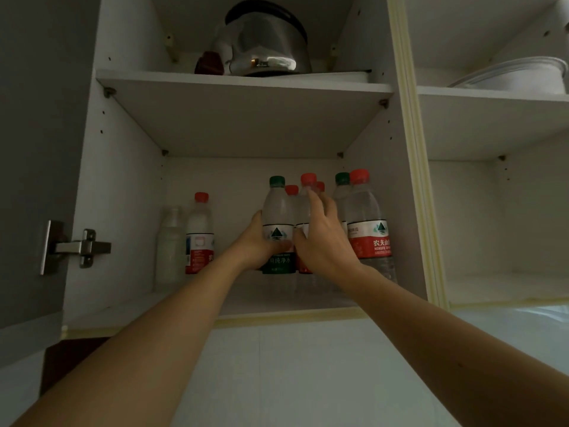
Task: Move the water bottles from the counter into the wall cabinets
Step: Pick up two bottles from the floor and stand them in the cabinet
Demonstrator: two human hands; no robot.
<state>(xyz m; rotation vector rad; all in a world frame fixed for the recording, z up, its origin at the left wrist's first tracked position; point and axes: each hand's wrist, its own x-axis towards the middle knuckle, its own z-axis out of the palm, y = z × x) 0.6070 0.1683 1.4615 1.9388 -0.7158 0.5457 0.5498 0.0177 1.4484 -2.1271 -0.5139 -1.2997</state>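
Your left hand (257,241) wraps its fingers around the green-cap bottle (277,224), standing on the bottom shelf (123,306) of the open cabinet. Your right hand (323,238) has its fingers spread apart against the red-cap bottle (307,192) just beside it. More bottles stand close by.

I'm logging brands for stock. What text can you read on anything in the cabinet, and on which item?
"农夫山" and, below it, "NONGFU S…", cut off at the edge: red label of the right bottle.
"用纯净水", partly covered by the left hand: green label of the green-capped bottle.
Left red-capped bottle: print too blurred to read.
Kettle: no text visible.
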